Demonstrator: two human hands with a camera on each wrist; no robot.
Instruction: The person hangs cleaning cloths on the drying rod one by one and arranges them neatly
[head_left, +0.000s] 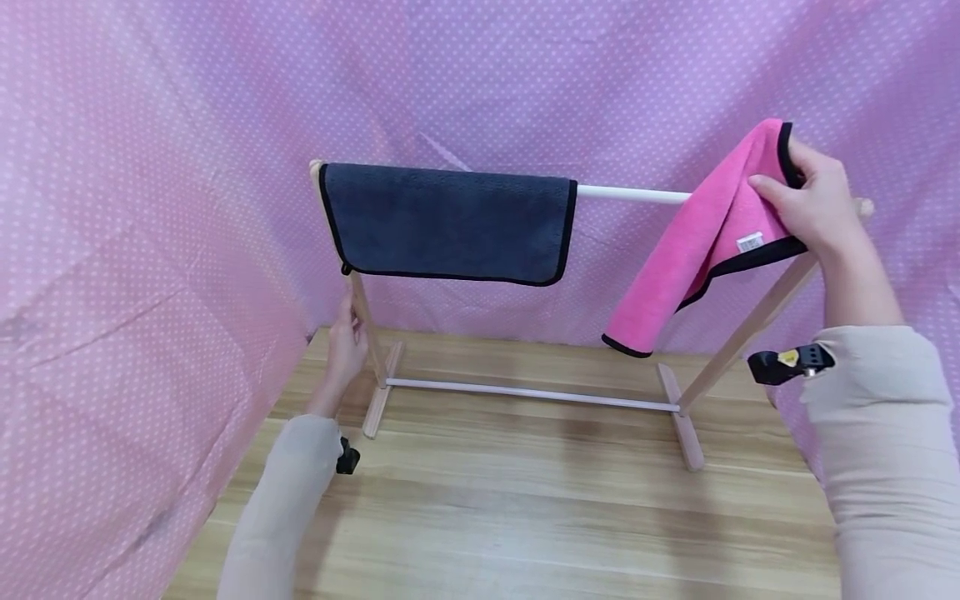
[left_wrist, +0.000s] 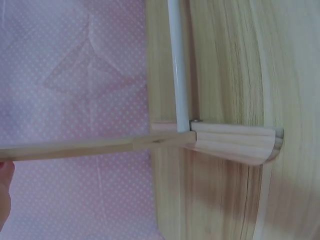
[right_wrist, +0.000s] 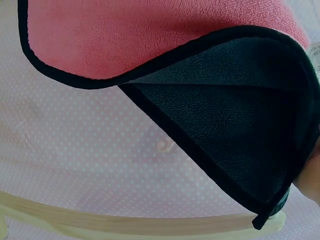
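Note:
My right hand (head_left: pixel 821 204) pinches the upper right corner of a pink cloth (head_left: pixel 701 229) with black edging. The cloth hangs in a slanted fold in front of the right part of the rack's white top bar (head_left: pixel 633 194), and a small white label (head_left: pixel 750 242) shows on it. Seen from the right wrist, its dark underside (right_wrist: pixel 235 100) is turned out below the pink face. My left hand (head_left: pixel 347 343) holds the rack's left wooden post (left_wrist: pixel 100 148), partway up. A dark grey cloth (head_left: pixel 450 225) with black edging hangs over the left half of the top bar.
The rack stands on a wood-grain table (head_left: pixel 495 517), with a white lower bar (head_left: pixel 532 393) between its feet. A wooden foot (head_left: pixel 682 425) sits under the right post (head_left: pixel 750 342). Pink dotted fabric (head_left: pixel 525 83) surrounds the table at the back and sides.

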